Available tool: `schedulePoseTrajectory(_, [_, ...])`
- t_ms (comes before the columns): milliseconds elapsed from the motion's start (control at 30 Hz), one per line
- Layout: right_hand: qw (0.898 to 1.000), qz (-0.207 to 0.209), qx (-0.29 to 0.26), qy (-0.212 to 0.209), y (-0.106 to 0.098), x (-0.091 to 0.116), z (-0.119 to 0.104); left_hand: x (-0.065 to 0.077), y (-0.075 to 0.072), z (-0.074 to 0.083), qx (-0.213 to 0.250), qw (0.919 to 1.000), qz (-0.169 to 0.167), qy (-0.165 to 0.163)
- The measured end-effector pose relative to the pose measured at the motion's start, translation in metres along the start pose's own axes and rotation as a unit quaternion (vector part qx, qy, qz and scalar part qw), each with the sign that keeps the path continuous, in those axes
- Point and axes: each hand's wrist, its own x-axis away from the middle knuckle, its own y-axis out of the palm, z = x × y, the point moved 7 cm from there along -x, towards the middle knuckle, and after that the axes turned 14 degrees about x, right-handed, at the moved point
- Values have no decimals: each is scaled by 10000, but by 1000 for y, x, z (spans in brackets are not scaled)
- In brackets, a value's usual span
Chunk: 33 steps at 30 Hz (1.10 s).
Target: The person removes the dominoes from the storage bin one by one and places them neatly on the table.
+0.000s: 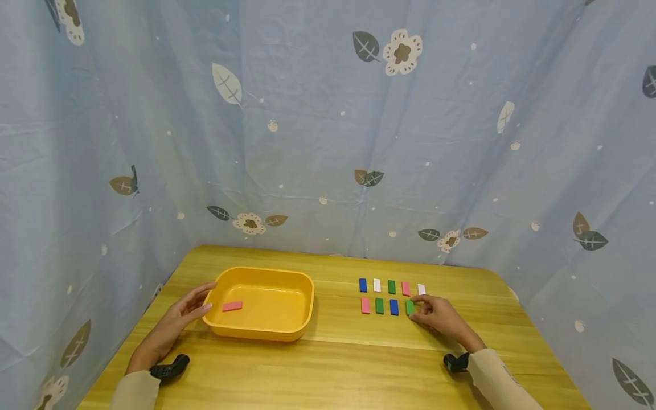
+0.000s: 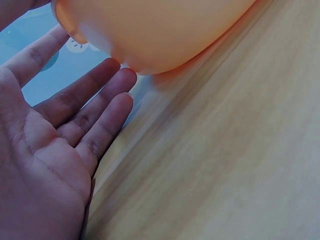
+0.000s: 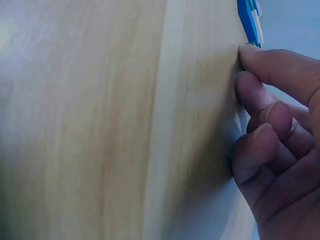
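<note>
On the left side of the table, a yellow plastic tray (image 1: pixel 258 332) has one pink block (image 1: pixel 232 306) lying inside. My left hand (image 1: pixel 180 319) is at the tray's left end, fingers fairly straight and fingertips right at its wall. The left wrist view shows that palm with the fingers spread beside the tray (image 2: pixel 165 40). At the right, my right hand (image 1: pixel 439 316) pinches a light green block (image 1: pixel 409 308) between thumb and curled index finger, at the right end of the near row. In the right wrist view the fingers hide most of this block.
Two rows of small flat blocks lie right of the tray, including a blue block (image 1: pixel 394 307), a dark green block (image 1: pixel 379 306), a pink block (image 1: pixel 406 288) and a white block (image 1: pixel 376 285). A patterned curtain (image 1: pixel 328 142) hangs behind the wooden table (image 1: pixel 338 370).
</note>
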Motion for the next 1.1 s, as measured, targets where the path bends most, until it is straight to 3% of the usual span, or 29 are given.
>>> schedulePoseTrajectory(367, [9992,-325,-184,-166,-1,1,-5,2,-2,2,0,10000,36,24])
schedulePoseTrajectory(633, [9994,-54,-205,-271,-15,-7,-19,2,-1,2,-65,9998,131,-109])
schedulePoseTrajectory(1100, [9961,-35,-454,-753,-12,-34,-81,-1,1,1,112,9998,80,-130])
